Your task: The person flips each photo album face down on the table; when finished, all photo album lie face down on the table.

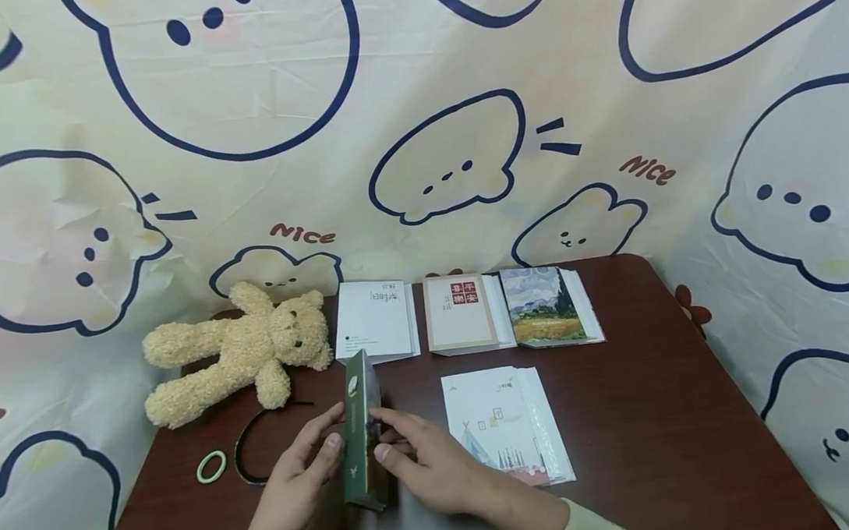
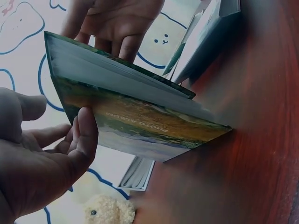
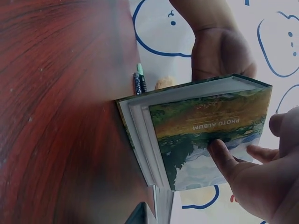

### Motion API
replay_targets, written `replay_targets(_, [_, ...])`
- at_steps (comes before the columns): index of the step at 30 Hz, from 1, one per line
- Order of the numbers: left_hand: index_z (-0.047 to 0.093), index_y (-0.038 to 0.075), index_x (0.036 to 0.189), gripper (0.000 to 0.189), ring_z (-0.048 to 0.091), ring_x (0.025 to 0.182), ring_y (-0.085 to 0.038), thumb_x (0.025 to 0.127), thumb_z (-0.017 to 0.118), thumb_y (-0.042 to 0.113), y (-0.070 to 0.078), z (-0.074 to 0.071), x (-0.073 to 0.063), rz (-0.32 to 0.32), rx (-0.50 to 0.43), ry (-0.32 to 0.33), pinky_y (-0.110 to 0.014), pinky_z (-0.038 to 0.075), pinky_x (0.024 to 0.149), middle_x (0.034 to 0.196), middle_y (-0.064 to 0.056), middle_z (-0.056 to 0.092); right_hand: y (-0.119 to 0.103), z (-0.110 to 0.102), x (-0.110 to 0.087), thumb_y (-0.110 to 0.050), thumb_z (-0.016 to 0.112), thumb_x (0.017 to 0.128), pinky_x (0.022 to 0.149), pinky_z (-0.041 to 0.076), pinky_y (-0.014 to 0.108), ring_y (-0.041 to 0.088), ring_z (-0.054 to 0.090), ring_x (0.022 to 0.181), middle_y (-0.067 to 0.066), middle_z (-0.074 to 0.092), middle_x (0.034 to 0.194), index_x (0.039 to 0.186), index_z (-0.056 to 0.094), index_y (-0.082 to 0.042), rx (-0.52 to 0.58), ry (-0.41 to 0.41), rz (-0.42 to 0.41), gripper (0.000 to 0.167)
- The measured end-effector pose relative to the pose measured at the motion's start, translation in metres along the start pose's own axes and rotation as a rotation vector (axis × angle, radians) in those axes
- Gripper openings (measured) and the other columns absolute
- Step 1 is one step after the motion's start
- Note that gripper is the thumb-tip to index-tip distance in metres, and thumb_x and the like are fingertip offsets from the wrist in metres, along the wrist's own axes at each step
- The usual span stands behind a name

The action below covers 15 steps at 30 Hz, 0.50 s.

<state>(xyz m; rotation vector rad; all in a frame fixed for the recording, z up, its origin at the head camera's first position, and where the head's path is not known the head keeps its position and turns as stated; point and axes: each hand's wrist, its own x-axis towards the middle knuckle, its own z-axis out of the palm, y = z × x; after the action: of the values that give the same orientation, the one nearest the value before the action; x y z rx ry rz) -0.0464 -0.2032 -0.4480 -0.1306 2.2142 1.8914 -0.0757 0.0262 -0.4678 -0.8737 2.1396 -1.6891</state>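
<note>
A green photo album (image 1: 363, 435) stands spine up at the front of the table, between my two hands. My left hand (image 1: 301, 464) holds its left cover with bent fingers; in the left wrist view the fingertips (image 2: 86, 121) touch the painted cover. On the other side my right hand (image 1: 438, 459) holds the right cover, its fingertip (image 3: 217, 147) against the face printed "PHOTO ALBUM". Page edges show between the covers in both wrist views. Whether the lower edge rests on the table cannot be told.
A teddy bear (image 1: 248, 353) lies at the back left. Near it are a black headband (image 1: 241, 451) and a pale green ring (image 1: 211, 467). Along the back lie a white album (image 1: 373, 317), a beige album (image 1: 460, 314) and a landscape album (image 1: 544, 308). Another white album (image 1: 496, 418) lies right of my hands.
</note>
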Motion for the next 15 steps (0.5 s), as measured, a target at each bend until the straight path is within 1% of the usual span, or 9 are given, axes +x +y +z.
replay_targets(3, [0.046, 0.016, 0.155, 0.046, 0.064, 0.116, -0.034, 0.111, 0.051, 0.026, 0.000, 0.002, 0.001, 0.016, -0.029, -0.021, -0.039, 0.058, 0.085, 0.155, -0.012, 0.041, -0.001, -0.003, -0.001, -0.034, 0.049, 0.111, 0.100, 0.053, 0.026, 0.012, 0.063, 0.120, 0.012, 0.057, 0.144, 0.157, 0.044, -0.018, 0.016, 0.022, 0.008, 0.048])
replay_targets(5, [0.047, 0.016, 0.155, 0.044, 0.067, 0.108, -0.032, 0.111, 0.050, 0.024, -0.001, 0.004, 0.002, 0.022, -0.046, -0.028, -0.039, 0.059, 0.082, 0.154, -0.011, 0.041, -0.001, -0.005, -0.002, -0.034, 0.051, 0.111, 0.099, 0.053, 0.027, 0.012, 0.064, 0.120, 0.013, 0.056, 0.144, 0.155, 0.046, -0.017, 0.024, 0.038, 0.014, 0.047])
replay_targets(6, [0.048, 0.017, 0.154, 0.043, 0.068, 0.106, -0.031, 0.111, 0.051, 0.022, -0.002, 0.005, 0.003, 0.027, -0.042, -0.026, -0.039, 0.059, 0.082, 0.154, -0.010, 0.041, -0.001, -0.006, -0.002, -0.034, 0.051, 0.111, 0.099, 0.054, 0.027, 0.012, 0.064, 0.119, 0.014, 0.057, 0.143, 0.154, 0.047, -0.016, 0.033, 0.046, 0.019, 0.047])
replay_targets(8, [0.051, 0.019, 0.153, 0.043, 0.066, 0.108, -0.029, 0.110, 0.052, 0.017, -0.004, 0.008, 0.005, 0.035, -0.011, -0.015, -0.038, 0.059, 0.082, 0.154, -0.008, 0.043, -0.001, -0.008, -0.003, -0.034, 0.053, 0.110, 0.098, 0.054, 0.027, 0.012, 0.065, 0.118, 0.015, 0.058, 0.141, 0.152, 0.049, -0.016, 0.042, 0.060, 0.033, 0.046])
replay_targets(12, [0.054, 0.024, 0.151, 0.047, 0.063, 0.115, -0.025, 0.107, 0.057, 0.008, -0.007, 0.014, 0.008, 0.054, 0.078, 0.008, -0.038, 0.057, 0.085, 0.153, -0.004, 0.046, 0.000, -0.012, -0.005, -0.034, 0.055, 0.109, 0.098, 0.054, 0.027, 0.012, 0.066, 0.116, 0.011, 0.060, 0.140, 0.150, 0.049, -0.017, 0.075, 0.070, 0.056, 0.045])
replay_targets(14, [0.054, 0.026, 0.150, 0.050, 0.063, 0.116, -0.024, 0.105, 0.060, 0.006, -0.008, 0.017, 0.009, 0.060, 0.105, 0.018, -0.040, 0.057, 0.086, 0.153, -0.003, 0.048, 0.001, -0.014, -0.006, -0.033, 0.055, 0.109, 0.099, 0.054, 0.027, 0.013, 0.065, 0.117, 0.008, 0.058, 0.141, 0.150, 0.048, -0.017, 0.100, 0.070, 0.060, 0.044])
replay_targets(15, [0.055, 0.026, 0.150, 0.050, 0.063, 0.116, -0.024, 0.105, 0.061, 0.006, -0.009, 0.018, 0.009, 0.062, 0.102, 0.019, -0.040, 0.057, 0.086, 0.153, -0.003, 0.048, 0.002, -0.015, -0.007, -0.032, 0.056, 0.109, 0.099, 0.054, 0.027, 0.013, 0.065, 0.117, 0.007, 0.057, 0.142, 0.150, 0.048, -0.017, 0.109, 0.070, 0.060, 0.044])
